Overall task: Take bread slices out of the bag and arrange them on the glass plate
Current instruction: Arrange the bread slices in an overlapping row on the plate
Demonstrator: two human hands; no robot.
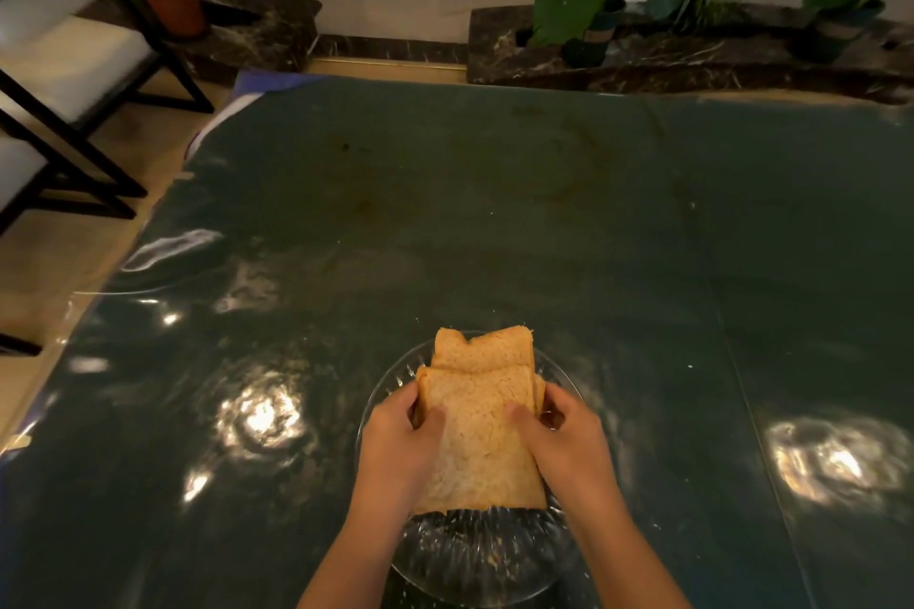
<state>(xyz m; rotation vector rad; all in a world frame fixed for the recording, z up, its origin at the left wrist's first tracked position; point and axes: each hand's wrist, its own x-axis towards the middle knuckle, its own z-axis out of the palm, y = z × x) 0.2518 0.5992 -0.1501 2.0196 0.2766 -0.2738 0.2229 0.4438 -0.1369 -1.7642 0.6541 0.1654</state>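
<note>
Closest to me is the clear, ribbed round glass plate [475, 564], its near rim bare and speckled with a few crumbs. Just beyond that bare part my two hands meet over the bread. My left hand [398, 448] is curled on the left edge of the top slice, a light brown, roughly square slice of wholemeal bread [479, 445], thumb lying on its upper face and fingers tucked under the edge. My right hand [564, 443] mirrors it on the right edge, thumb on top, the other fingers wrapped round the side. Both hands are half closed on that slice, neither one flat open.

The relation that matters to me: the slice sits directly between my hands, its long axis running away from me, near edge over the plate's middle and far edge overlapping the slice behind. Both hands are about equally near, one per side, so I judge the next move is a two-handed one, settling or nudging this slice along that axis.

Past my fingertips I see a second brown bread slice [482, 349] lying on the far part of the plate, partly covered by the top one, with edges of further slices showing at the right.

Beyond lies the dark green glossy tabletop [494, 213]. I cannot see the bag anywhere.
</note>
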